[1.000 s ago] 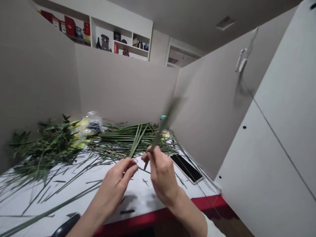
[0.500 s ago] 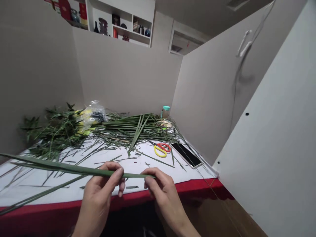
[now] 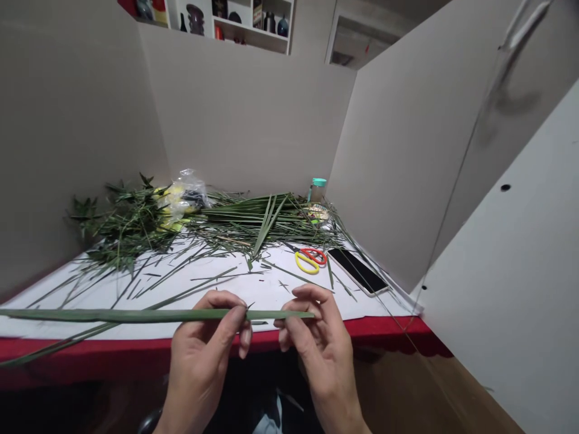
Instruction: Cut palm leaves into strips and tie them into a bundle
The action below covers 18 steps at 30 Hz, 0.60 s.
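Note:
A long green leaf strip stretches level from the left edge of the view to just past my right hand. My left hand pinches it between thumb and forefinger near its right end. My right hand pinches the very tip, a short way to the right. Both hands hover above the table's near red edge, over the white cover.
A pile of green leaf strips and leafy twigs lies at the back, with a clear plastic bag. Yellow-and-red scissors, a phone and a teal-capped jar sit right. Grey partition panels enclose the table.
The strip swung down from upright to level, and both hands drew back toward the table's near edge. The scissors, hidden a second ago, now show.

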Available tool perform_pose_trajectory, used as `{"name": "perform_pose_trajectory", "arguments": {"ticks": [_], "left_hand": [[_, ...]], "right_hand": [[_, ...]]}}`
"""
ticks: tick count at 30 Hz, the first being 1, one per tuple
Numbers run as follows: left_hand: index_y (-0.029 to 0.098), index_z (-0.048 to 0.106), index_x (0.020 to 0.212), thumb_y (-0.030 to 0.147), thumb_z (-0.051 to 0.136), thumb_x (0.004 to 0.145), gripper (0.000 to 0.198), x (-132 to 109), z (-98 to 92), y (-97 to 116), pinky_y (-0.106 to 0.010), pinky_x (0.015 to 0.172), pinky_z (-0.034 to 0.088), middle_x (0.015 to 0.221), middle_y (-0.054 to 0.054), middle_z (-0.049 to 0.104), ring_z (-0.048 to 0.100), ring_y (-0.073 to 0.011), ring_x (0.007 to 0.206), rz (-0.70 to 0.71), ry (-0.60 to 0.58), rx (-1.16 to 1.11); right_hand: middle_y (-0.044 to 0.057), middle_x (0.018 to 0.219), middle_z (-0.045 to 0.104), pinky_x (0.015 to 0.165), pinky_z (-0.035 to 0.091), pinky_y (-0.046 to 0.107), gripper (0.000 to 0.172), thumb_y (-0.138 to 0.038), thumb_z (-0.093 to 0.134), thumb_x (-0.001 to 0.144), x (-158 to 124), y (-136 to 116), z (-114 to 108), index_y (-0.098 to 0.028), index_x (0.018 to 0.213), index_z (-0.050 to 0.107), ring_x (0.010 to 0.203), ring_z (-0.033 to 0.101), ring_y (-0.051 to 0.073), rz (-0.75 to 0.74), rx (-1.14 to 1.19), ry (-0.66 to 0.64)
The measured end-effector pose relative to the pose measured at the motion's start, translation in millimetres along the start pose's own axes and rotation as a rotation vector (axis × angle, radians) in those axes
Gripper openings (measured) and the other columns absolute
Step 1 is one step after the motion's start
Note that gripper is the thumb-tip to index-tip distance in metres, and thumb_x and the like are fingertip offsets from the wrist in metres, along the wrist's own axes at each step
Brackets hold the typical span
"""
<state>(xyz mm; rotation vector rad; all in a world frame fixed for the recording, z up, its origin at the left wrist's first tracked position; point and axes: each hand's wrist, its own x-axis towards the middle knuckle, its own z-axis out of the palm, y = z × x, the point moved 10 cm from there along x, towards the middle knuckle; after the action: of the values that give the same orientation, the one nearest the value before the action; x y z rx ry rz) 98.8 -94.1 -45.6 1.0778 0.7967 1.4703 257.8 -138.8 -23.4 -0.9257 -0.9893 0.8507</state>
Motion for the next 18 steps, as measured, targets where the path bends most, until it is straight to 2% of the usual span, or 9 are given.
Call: {"name": "perform_pose_trajectory", "arguments": {"ticks": [4, 8, 12, 15, 18], "left_hand": [[0.022, 0.065, 0.082, 0.03, 0.072, 0.083, 0.01, -4.7, 1.0, 5.3, -0.019, 0.049, 0.043, 0.076, 0.004, 0.058, 0.053, -0.0072, 0.055, 0.039, -0.002, -0.045], [0.024, 0.067, 0.085, 0.029, 0.073, 0.082, 0.008, -9.2, 2.6, 3.2, -0.017, 0.048, 0.043, 0.075, 0.005, 0.059, 0.053, -0.0072, 0.055, -0.012, 0.003, -0.1], [0.022, 0.068, 0.082, 0.031, 0.072, 0.082, 0.009, -14.7, 14.1, -3.6, -0.019, 0.055, 0.047, 0.07, 0.003, 0.061, 0.056, -0.0094, 0.059, -0.078, -0.086, -0.115], [0.02, 0.067, 0.074, 0.032, 0.071, 0.083, 0.015, -15.8, 16.9, -9.6, -0.018, 0.054, 0.047, 0.064, 0.003, 0.061, 0.056, -0.0097, 0.057, -0.113, -0.1, -0.085], [0.02, 0.065, 0.072, 0.034, 0.072, 0.083, 0.019, -14.4, 12.8, -18.8, -0.017, 0.052, 0.044, 0.057, 0.004, 0.057, 0.053, -0.0086, 0.053, -0.149, -0.083, -0.057]], "right_hand": [[-0.001, 0.08, 0.066, 0.063, 0.052, 0.022, 0.014, -0.031, 0.064, 0.088, -3.5, -8.7, -6.7, -0.026, 0.1, 0.062, 0.067, 0.062, 0.012, -0.055, -0.065, 0.066], [-0.002, 0.077, 0.069, 0.061, 0.052, 0.024, 0.013, -0.024, 0.063, 0.088, -9.8, -18.2, -10.2, -0.028, 0.099, 0.063, 0.063, 0.065, 0.013, -0.158, -0.133, 0.094], [-0.001, 0.078, 0.068, 0.061, 0.055, 0.025, 0.013, -0.022, 0.064, 0.087, -14.9, -22.8, -12.3, -0.027, 0.099, 0.064, 0.063, 0.067, 0.014, -0.242, -0.192, 0.124], [-0.001, 0.079, 0.067, 0.061, 0.055, 0.022, 0.01, -0.023, 0.065, 0.087, -14.3, -18.0, -12.1, -0.025, 0.097, 0.065, 0.064, 0.068, 0.013, -0.247, -0.205, 0.13], [-0.003, 0.075, 0.067, 0.057, 0.053, 0.018, 0.006, -0.025, 0.063, 0.089, -12.5, -0.9, -10.2, -0.024, 0.095, 0.064, 0.058, 0.066, 0.01, -0.175, -0.16, 0.092]]}}
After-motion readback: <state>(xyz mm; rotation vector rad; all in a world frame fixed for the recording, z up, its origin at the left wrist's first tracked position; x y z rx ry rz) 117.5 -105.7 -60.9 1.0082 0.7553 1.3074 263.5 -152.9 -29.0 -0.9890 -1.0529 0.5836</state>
